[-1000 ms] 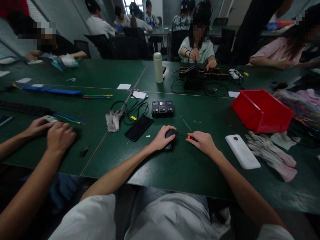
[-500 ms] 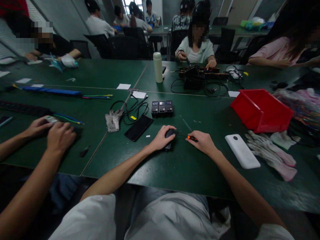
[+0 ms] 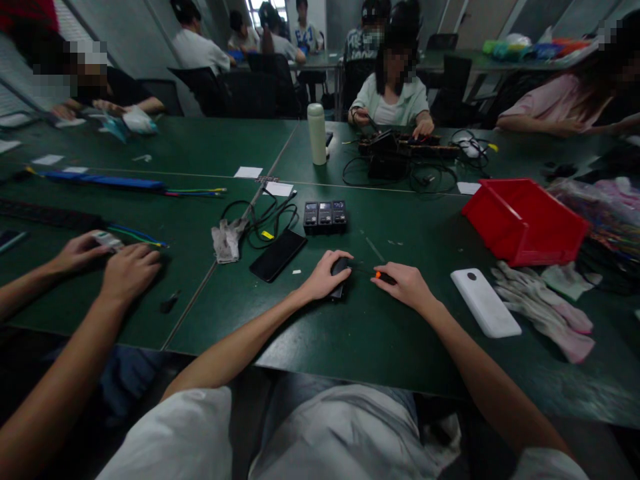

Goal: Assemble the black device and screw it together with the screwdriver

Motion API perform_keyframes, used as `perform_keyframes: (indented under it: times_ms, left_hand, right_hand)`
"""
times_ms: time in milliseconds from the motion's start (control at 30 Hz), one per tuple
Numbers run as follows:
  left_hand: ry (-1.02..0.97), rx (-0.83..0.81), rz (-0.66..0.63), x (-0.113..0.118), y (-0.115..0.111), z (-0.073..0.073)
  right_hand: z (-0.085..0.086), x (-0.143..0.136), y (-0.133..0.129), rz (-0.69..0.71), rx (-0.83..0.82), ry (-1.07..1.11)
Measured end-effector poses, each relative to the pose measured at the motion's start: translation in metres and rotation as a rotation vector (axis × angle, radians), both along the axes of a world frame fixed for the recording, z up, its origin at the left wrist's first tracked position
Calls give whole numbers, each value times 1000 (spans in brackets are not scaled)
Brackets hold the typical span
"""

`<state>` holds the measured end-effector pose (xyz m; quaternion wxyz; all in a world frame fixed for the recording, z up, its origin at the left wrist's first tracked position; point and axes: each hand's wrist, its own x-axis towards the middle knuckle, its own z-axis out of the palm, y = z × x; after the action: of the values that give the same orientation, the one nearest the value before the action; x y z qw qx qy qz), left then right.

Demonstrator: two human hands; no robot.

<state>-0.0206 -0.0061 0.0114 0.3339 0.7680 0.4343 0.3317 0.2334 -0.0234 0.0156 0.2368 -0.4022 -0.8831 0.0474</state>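
Near the table's front edge, my left hand [image 3: 324,277] is wrapped round a small black device [image 3: 339,288] and holds it against the table. Much of the device is hidden under my fingers, so its kind is unclear. To the right, my right hand [image 3: 403,283] grips a screwdriver [image 3: 384,277] with an orange and black handle. Its thin dark shaft points left at the device; whether the tip touches it I cannot tell. Beyond my left hand lie a black phone [image 3: 278,255] and a black block with three screened modules [image 3: 325,217].
A red bin [image 3: 525,223], a white power bank [image 3: 485,303] and work gloves [image 3: 545,310] lie on the right. A grey glove [image 3: 228,240] and black cables [image 3: 273,217] are to the left. A pale green bottle [image 3: 317,135] stands farther back. A neighbour's hands [image 3: 131,270] work at left.
My hands stay nearly in place. The orange part of the screwdriver handle shows differently, as if turned. The neighbour's nearer hand at left has shifted slightly right.
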Motion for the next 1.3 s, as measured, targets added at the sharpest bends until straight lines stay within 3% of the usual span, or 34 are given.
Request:
perform_keyframes:
  times_ms: [600, 933, 1067, 1300]
  left_hand:
    - [-2, -16, 11, 0, 0, 2]
    - [-5, -14, 6, 0, 0, 0]
    - [4, -22, 14, 0, 0, 1]
    - [6, -20, 14, 1, 0, 0]
  right_hand:
    - [3, -1, 0, -20, -19, -33]
    - [-5, 0, 0, -53, -45, 38]
    - [-2, 0, 0, 1, -8, 27]
    - [2, 0, 0, -29, -6, -14]
